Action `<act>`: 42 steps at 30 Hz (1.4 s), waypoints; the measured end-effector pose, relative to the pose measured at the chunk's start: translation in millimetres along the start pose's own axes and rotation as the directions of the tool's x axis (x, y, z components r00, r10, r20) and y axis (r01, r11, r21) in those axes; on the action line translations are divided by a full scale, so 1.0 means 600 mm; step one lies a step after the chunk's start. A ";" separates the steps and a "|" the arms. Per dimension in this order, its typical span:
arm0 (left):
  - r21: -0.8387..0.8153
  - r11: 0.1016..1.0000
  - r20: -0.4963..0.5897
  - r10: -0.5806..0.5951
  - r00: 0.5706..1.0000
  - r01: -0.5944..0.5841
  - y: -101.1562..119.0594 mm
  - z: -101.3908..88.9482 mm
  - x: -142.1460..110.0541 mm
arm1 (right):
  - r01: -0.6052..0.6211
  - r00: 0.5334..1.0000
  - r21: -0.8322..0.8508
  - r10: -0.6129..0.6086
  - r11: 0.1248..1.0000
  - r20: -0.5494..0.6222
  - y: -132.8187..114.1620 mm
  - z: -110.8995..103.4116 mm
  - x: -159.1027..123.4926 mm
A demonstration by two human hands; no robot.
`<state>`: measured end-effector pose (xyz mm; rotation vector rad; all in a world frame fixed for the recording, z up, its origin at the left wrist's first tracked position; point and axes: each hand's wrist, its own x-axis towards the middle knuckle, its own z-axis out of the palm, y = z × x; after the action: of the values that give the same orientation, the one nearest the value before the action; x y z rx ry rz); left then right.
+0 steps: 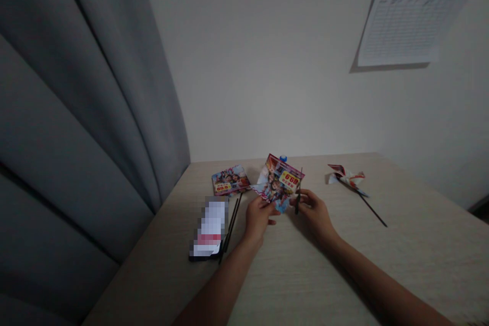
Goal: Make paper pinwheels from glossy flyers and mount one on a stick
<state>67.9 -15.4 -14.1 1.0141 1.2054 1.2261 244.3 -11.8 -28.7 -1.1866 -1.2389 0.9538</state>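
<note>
My left hand grips the lower edge of a colourful printed paper sheet, which is tilted up and shows a yellow price patch. At the sheet's right edge, my right hand closes its fingers on a slim dark tool. This tool stands nearly upright, thicker below and narrow at the top; its exact kind is unclear. Left of the sheet lies a stack of similar printed papers. A paper pinwheel on a dark stick rests to the right of my hands.
A phone with a lit, blurred screen lies on the wooden table, beside several thin dark sticks. Behind the held sheet a blue cap-like thing shows. A grey curtain hangs at left; a lined paper is on the wall.
</note>
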 end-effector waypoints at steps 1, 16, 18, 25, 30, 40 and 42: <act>-0.004 1.000 -0.018 0.017 1.000 -0.017 0.002 -0.002 0.001 | -0.007 1.000 -0.035 0.008 0.999 0.020 -0.001 -0.002 -0.001; -0.078 0.988 -0.250 0.108 0.962 -0.131 0.028 -0.042 0.025 | 0.179 0.945 -0.524 0.002 0.833 0.326 -0.014 0.006 -0.037; -0.080 0.989 -0.261 0.098 0.960 -0.123 0.031 -0.042 0.026 | 0.179 0.932 -0.512 0.023 0.840 0.363 -0.021 0.006 -0.040; -0.061 0.993 -0.275 0.079 0.958 -0.099 0.035 -0.041 0.025 | 0.139 0.898 -0.399 0.055 0.906 0.437 -0.017 0.002 -0.038; -0.046 0.995 -0.272 0.073 0.960 -0.089 0.037 -0.042 0.024 | 0.077 0.891 -0.317 0.077 0.945 0.447 -0.001 0.002 -0.035; -0.070 0.994 -0.249 0.063 0.966 -0.083 0.037 -0.041 0.023 | -0.033 0.872 -0.194 0.123 0.980 0.474 0.009 0.004 -0.034; -0.074 0.995 -0.247 0.052 0.968 -0.072 0.036 -0.041 0.023 | -0.045 0.872 -0.186 0.129 0.982 0.472 0.012 0.005 -0.034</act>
<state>40.2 -0.8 2.7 0.8625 1.3074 1.4714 239.6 -30.3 -39.6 -1.1807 -1.7033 1.2857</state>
